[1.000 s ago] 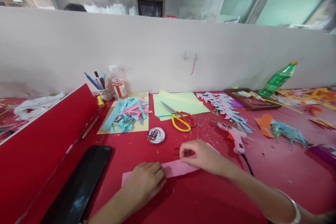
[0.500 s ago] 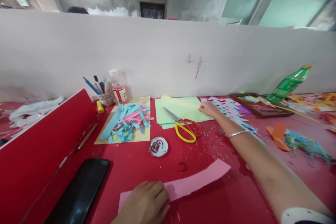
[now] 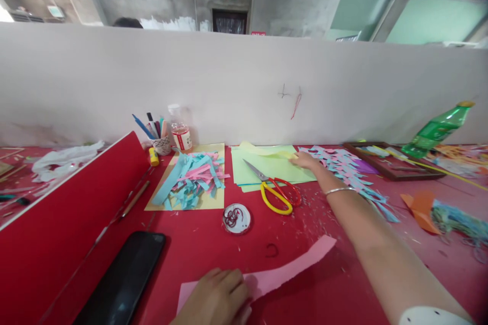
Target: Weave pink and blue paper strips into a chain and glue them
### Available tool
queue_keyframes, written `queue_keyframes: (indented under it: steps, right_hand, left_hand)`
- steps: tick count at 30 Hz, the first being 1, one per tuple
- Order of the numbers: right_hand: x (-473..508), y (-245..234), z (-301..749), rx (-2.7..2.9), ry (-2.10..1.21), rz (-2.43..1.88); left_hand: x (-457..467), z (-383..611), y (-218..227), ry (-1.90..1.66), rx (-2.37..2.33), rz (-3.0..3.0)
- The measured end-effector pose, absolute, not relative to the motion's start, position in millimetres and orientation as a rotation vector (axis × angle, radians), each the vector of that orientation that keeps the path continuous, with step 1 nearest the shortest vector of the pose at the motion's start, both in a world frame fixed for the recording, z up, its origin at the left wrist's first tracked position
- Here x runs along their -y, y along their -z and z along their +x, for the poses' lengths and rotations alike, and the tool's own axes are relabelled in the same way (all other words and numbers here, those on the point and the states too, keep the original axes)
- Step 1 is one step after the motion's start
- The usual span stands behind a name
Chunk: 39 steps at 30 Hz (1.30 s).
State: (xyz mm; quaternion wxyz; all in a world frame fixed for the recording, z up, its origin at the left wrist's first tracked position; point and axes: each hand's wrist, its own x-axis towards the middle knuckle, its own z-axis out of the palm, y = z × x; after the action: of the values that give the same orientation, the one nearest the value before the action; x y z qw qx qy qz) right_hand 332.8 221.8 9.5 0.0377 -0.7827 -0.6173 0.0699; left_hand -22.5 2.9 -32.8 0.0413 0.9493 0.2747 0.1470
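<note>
My left hand [image 3: 217,297] lies flat on the near end of a torn pink paper strip [image 3: 293,266] at the front of the red table [image 3: 328,294], fingers together, pressing it down. My right hand [image 3: 305,161] is stretched far across the table to the stack of light green paper sheets [image 3: 267,167]. Its fingers pinch the right edge of the top yellowish sheet [image 3: 265,150], which curls upward. A silver bangle sits on that wrist. Yellow-and-red scissors [image 3: 276,193] lie on the green stack, just left of my forearm.
A small round lid [image 3: 237,218] with red rings, a black phone [image 3: 124,282], a pile of blue and pink strips [image 3: 190,175], a pen cup [image 3: 160,143], a small bottle [image 3: 182,132], a green bottle [image 3: 438,129], a wooden tray [image 3: 392,167] and a red board [image 3: 64,223] at left. A white partition closes the back.
My right hand left the pink strip, reached to the green paper stack and has lifted the edge of the top sheet. My left hand stays on the strip.
</note>
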Motion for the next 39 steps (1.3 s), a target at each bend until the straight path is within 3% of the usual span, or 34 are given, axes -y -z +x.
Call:
queue_keyframes:
  steps: [8,14,18,23,30,36,39]
  right_hand:
    - [-213,-97,307,2.036,-0.058,-2.440]
    - [-180,-167,275,2.227,0.025,-2.184]
    - [-160,-187,252,2.267,0.146,-1.905]
    - [-148,-159,238,2.211,0.106,-1.649]
    - [-147,-94,251,2.140,-0.103,-1.936]
    - [-155,-73,266,2.245,-0.352,-2.213]
    - [-155,-66,266,2.252,-0.295,-2.266]
  left_hand:
    - [1,-22,22,-0.319,-0.828,2.902]
    - [6,-20,10,-0.222,-0.881,2.843]
    - [6,-20,11,-0.193,-0.866,2.836]
    - [7,-21,8,-0.175,-0.858,2.826]
    - [7,-21,5,-0.179,-0.822,2.818]
    - [7,-22,4,-0.177,-0.809,2.845]
    - [7,-23,3,-0.168,-0.810,2.850]
